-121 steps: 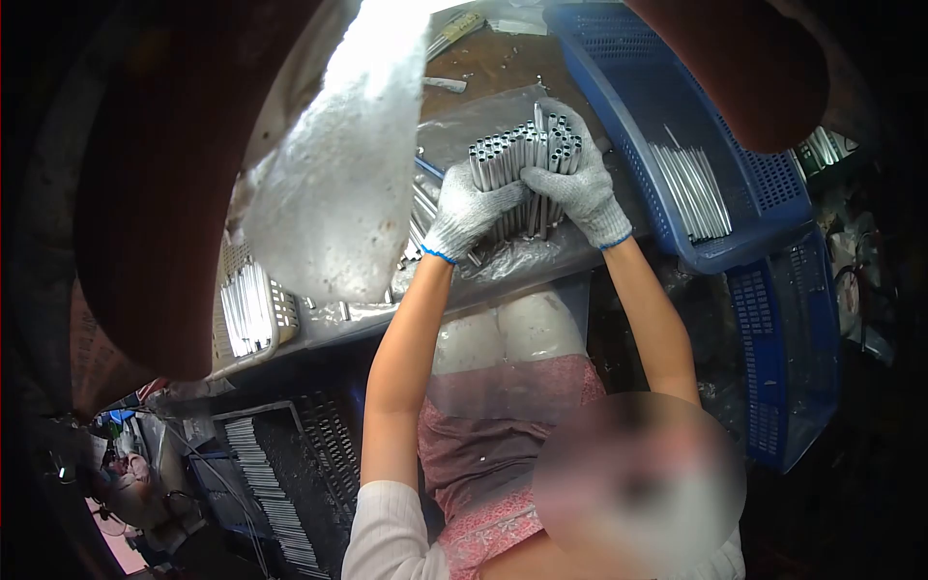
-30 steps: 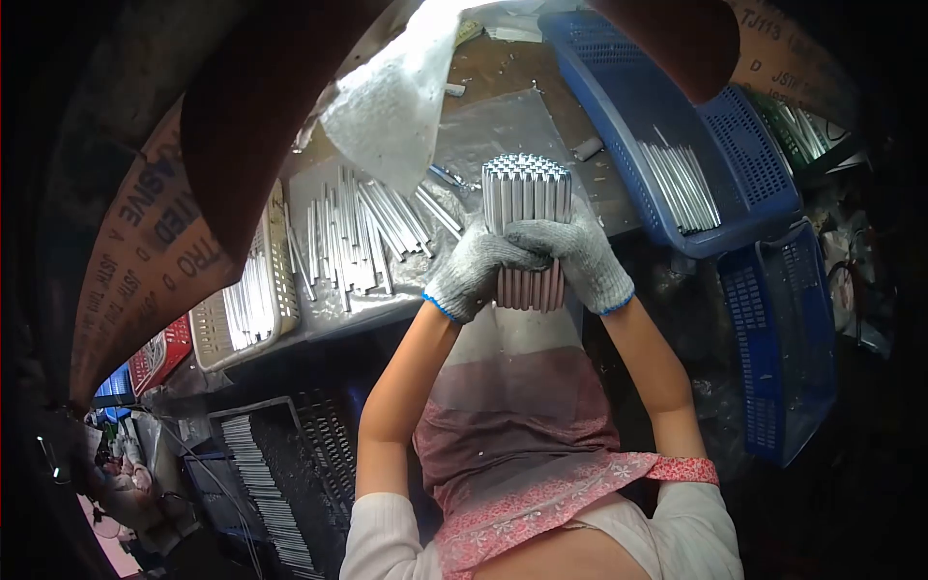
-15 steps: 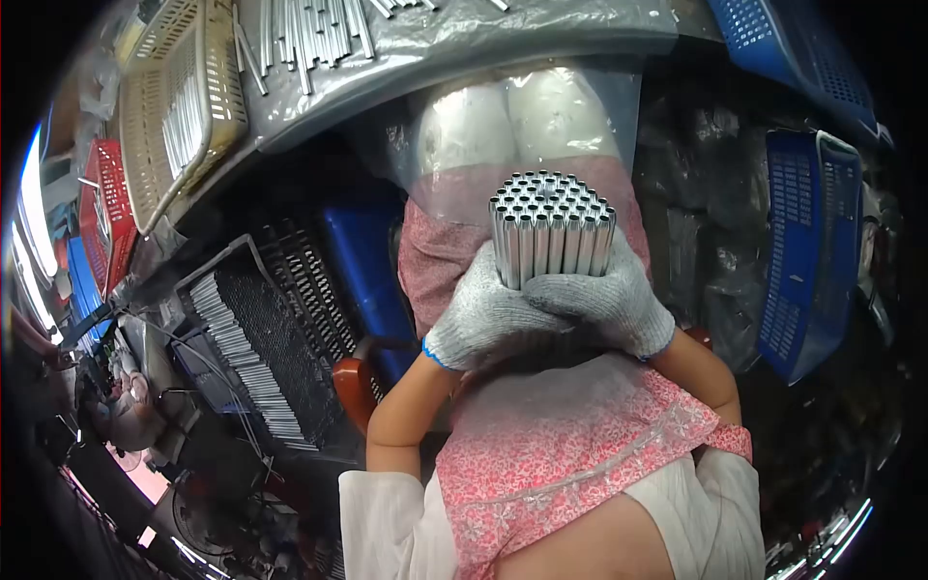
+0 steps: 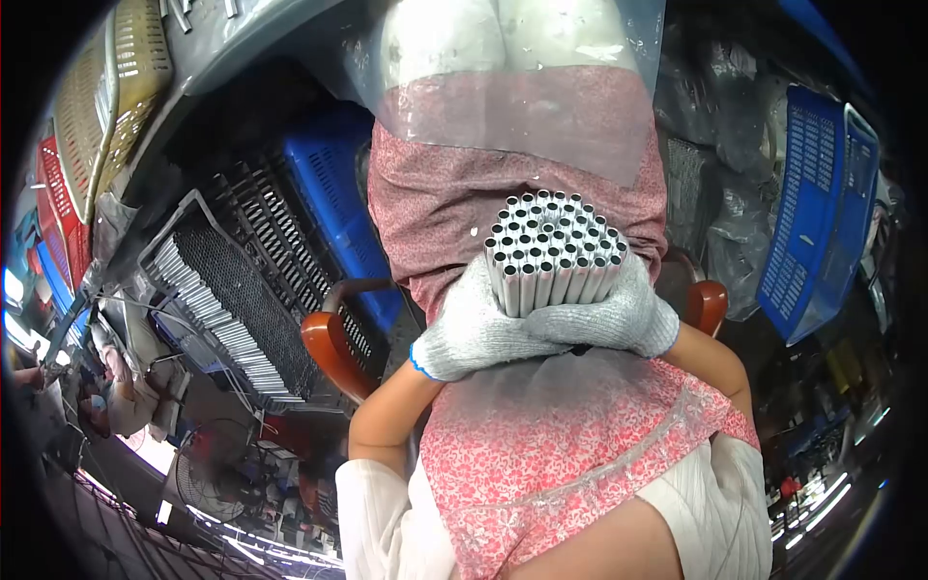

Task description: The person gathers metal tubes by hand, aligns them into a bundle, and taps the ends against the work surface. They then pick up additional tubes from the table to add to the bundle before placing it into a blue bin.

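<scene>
A bundle of shiny metal tubes (image 4: 556, 253) stands upright before my waist, its open ends facing up toward the camera. Wrapped round its left side is my left hand (image 4: 478, 324), in a grey knitted glove with a blue cuff edge. My right hand (image 4: 619, 314), gloved the same way, closes round the right and near side. The fingers of both hands overlap at the front of the bundle. The lower ends of the tubes are hidden behind the gloves.
On my left, a crate (image 4: 237, 309) holds many stacked tubes, beside a blue crate (image 4: 338, 213). Chair armrests (image 4: 329, 338) flank me. A blue basket (image 4: 807, 213) stands at right. A yellowish basket (image 4: 140, 58) rests by the table edge, upper left.
The view has tilted back toward my body, so the table has mostly slid out at the top. The bundle sits closer to my waist, still in both hands, with its tube ends facing the camera more.
</scene>
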